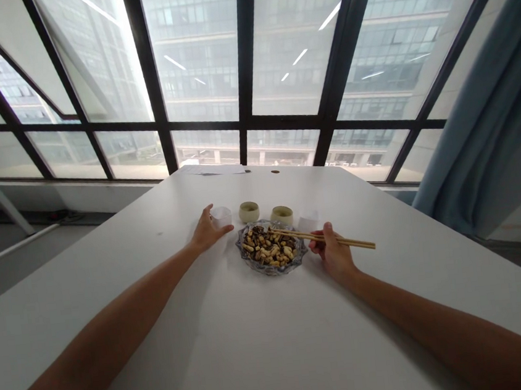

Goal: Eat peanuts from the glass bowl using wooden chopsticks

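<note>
Two wooden chopsticks [356, 242] slant over a clear, scallop-rimmed bowl [272, 270], which stands near the middle of the white counter [258, 350]. Their tips reach in among peanuts [274, 257] and darker pieces mixed with them; whether they pinch anything is too small to tell. The right hand [337, 258], beside the bowl, is closed around the sticks partway along, their back ends poking out past it. Across the bowl, the left hand [209, 230] is partly open, thumb and fingers spread around a translucent cup [221, 216] and holding it on either side. Just beyond the bowl sit a left green cup [249, 212] and a right green cup [282, 216], and to their right another translucent cup [308, 220]. Papers [211, 170] lie on the counter's far end, before dark-framed windows [199, 58]; a blue curtain [479, 110] hangs at the right.
</note>
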Tool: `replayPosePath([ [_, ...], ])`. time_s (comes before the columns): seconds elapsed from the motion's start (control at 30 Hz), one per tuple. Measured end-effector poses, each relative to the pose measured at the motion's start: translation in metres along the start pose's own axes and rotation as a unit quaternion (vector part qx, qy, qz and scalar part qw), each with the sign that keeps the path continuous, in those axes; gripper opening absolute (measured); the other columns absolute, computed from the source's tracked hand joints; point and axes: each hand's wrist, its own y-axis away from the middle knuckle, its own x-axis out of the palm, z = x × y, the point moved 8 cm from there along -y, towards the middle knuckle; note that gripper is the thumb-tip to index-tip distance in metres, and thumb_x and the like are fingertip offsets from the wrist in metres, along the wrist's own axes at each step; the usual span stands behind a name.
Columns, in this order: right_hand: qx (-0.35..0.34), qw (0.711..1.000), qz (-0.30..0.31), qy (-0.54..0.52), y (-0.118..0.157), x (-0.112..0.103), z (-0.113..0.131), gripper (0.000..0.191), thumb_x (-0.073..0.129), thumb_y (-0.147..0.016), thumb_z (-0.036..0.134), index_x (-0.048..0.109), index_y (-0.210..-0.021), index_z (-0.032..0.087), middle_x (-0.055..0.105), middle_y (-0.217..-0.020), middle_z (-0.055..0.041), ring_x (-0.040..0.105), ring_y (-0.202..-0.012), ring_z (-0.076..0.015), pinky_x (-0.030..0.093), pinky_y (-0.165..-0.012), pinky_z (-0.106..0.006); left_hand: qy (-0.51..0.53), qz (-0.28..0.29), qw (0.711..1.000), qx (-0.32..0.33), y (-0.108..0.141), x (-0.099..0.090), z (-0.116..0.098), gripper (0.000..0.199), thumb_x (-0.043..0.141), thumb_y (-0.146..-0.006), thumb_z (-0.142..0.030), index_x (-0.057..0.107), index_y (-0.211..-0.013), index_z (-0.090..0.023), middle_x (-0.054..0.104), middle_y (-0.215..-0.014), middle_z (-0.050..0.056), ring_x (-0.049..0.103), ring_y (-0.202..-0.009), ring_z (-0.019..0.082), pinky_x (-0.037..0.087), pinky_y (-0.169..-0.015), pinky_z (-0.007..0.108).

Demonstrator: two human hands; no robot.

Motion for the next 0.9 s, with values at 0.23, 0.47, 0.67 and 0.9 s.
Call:
replayPosePath([
  [0.23,-0.009,1.0,-0.005,0.0,0.007,-0.001,0.009,0.06,0.063,-0.073,0.074,0.067,-0.072,0.014,0.063,-0.051,-0.0035,0.053,-0.044,-0.0113,0.041,-0.043,-0.024,-0.024,-0.003,0.999,-0.027,0.004,-0.004,0.002,0.082,0.076,-0.072,-0.039,0.039,-0.14,-0.011,0.063,-0.119,0.016,0.062,-0.108,0.027,0.048,-0.097,0.04],
  [0.47,-0.027,0.999,0.004,0.035,0.009,0.001,0.014,0.06,0.059,-0.077,0.074,0.068,-0.074,0.014,0.063,-0.053,-0.0039,0.054,-0.045,-0.0122,0.042,-0.044,-0.026,-0.007,-0.024,1.0,0.005,0.003,-0.006,0.001,0.074,0.077,-0.07,-0.034,0.045,-0.134,-0.013,0.065,-0.117,0.014,0.063,-0.105,0.026,0.051,-0.094,0.04],
  [0.67,-0.056,0.997,0.006,0.06,0.016,0.006,0.025,0.06,0.059,-0.077,0.073,0.069,-0.073,0.014,0.063,-0.052,-0.0041,0.052,-0.045,-0.0123,0.041,-0.044,-0.026,0.002,-0.076,0.988,0.133,0.008,-0.011,-0.017,0.062,0.066,-0.071,-0.014,0.045,-0.129,-0.02,0.059,-0.131,0.012,0.057,-0.121,0.026,0.05,-0.1,0.043],
  [0.9,-0.072,0.994,0.025,0.078,0.02,0.01,0.031,0.059,0.057,-0.08,0.072,0.068,-0.072,0.015,0.064,-0.054,-0.0046,0.052,-0.045,-0.0127,0.041,-0.044,-0.027,-0.016,-0.085,0.978,0.192,0.012,-0.009,-0.025,0.059,0.061,-0.074,-0.01,0.044,-0.13,-0.019,0.058,-0.135,0.011,0.054,-0.127,0.025,0.046,-0.106,0.043],
])
